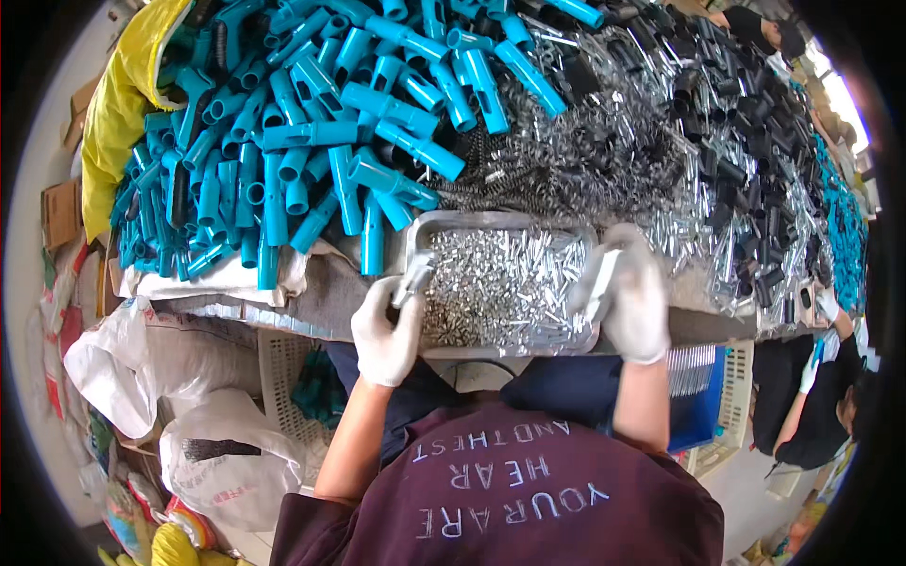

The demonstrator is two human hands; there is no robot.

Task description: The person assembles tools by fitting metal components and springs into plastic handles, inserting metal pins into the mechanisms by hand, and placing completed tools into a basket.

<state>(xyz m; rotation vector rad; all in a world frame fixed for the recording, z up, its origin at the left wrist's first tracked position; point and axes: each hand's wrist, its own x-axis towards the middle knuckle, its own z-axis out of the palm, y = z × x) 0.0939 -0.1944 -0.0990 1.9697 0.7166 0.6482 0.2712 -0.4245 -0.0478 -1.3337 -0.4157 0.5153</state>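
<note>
A shallow grey tray (411, 247) full of small silvery metal pins (491, 283) lies at the table's near edge. At its left side my left hand (387, 330), in a white glove, is closed on a small silvery metal part (415, 275), pinched between thumb and fingers. My right hand (636, 307), also gloved, is over the tray's right edge and smeared by motion. A blurred silvery strip-like metal piece (600, 283) shows at its fingers; its exact kind cannot be made out.
Teal plastic tubes (311, 123) are heaped at the left. Behind the tray lie dark coil springs (585, 141), with black plastic parts (736, 104) farther right. Crates (283, 377) stand below the table; white sacks (226, 453) are at the left. Other people (821, 396) work at the right.
</note>
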